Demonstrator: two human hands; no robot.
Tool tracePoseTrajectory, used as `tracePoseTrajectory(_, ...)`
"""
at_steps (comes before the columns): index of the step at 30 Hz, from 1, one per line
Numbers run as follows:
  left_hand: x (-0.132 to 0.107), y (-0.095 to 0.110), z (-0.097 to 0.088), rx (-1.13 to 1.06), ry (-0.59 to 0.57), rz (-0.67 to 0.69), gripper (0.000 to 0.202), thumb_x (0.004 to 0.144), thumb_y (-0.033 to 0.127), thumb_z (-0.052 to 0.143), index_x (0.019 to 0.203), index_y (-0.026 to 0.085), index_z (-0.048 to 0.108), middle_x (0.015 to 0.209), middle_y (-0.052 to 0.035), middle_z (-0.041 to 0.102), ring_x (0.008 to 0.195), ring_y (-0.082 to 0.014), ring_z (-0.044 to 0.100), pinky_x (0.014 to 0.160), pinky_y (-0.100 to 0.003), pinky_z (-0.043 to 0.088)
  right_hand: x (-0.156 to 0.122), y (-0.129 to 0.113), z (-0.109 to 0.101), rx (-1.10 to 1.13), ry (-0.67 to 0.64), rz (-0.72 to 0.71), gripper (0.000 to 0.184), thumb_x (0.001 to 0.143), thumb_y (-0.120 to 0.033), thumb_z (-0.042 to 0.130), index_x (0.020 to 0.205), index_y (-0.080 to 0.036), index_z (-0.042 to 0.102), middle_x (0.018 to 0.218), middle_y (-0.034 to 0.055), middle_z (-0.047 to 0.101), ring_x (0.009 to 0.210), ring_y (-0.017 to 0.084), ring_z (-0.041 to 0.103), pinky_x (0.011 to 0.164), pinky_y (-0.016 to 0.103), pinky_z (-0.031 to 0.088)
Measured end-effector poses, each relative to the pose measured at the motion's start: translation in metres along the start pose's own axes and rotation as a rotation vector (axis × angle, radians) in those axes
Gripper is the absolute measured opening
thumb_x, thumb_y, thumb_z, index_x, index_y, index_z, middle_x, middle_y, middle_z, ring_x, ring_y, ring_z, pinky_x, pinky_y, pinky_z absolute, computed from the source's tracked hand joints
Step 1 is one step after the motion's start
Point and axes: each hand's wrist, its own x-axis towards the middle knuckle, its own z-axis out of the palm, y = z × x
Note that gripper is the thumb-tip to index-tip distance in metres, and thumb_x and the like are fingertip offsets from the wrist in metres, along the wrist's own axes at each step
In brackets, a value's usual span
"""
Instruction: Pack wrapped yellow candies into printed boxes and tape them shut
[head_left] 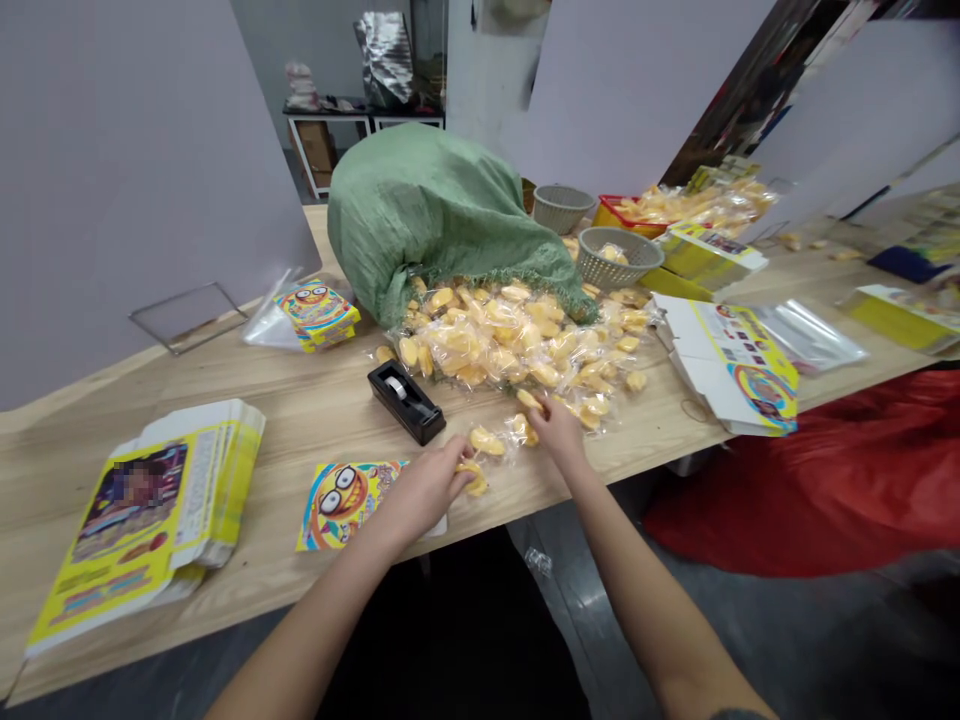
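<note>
A heap of clear plastic packets (pixel 510 340) holding yellow snack pieces spreads across the light wooden table (pixel 285 400), spilling from under a green woven sack (pixel 427 210). My left hand (pixel 424 490) curls over a single packet (pixel 474 480) near the table's front edge, beside a printed cartoon-face card (pixel 341 505). My right hand (pixel 559 430) reaches the heap's near edge, its fingertips at a packet (pixel 529 400); I cannot tell whether it grips. A black tape dispenser (pixel 405 400) stands left of the heap.
A stack of flat yellow printed cartons (pixel 150 510) lies at the left. Grey plastic baskets (pixel 619 255) and a red tray of packets (pixel 675 210) stand behind the heap. An opened carton (pixel 727 365) lies right, near red fabric (pixel 810 480) below the table.
</note>
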Motion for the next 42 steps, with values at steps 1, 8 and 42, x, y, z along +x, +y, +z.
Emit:
tracePoseTrajectory(1,-0.001,-0.001,-0.001,-0.019,0.023,-0.007,0.023,0.091,0.03,0.047,0.113,0.024,0.053,0.101,-0.0054,0.066,0.092,-0.0235,0.062,0.079,-0.032,0.045,0.001,0.001,-0.002,0.043,-0.004,0.02,0.022,0.07,-0.04,0.063,0.073,-0.019,0.064,0.068,0.0025,0.06,0.074,0.021,0.056,0.069,0.032,0.043)
tracePoseTrajectory(8,0.029,0.019,0.024,0.316,0.24,0.12,0.041,0.086,0.023,0.054,0.127,0.018,0.051,0.138,-0.0151,0.049,0.131,-0.031,0.041,0.108,-0.049,0.032,-0.013,-0.001,-0.017,0.485,0.028,0.149,0.027,0.07,-0.044,0.06,0.08,-0.019,0.059,0.076,0.0014,0.065,0.061,0.012,0.058,0.049,0.022,0.042)
tracePoseTrajectory(42,-0.093,-0.002,0.001,-0.856,0.307,-0.335,0.037,0.082,0.054,0.056,0.083,0.017,0.056,0.072,0.0004,0.06,0.066,-0.0143,0.058,0.061,-0.024,0.044,-0.127,-0.089,0.027,0.631,-0.431,0.177,0.038,0.07,-0.052,0.072,0.082,-0.017,0.063,0.064,-0.0013,0.064,0.036,0.005,0.045,0.033,0.017,0.026)
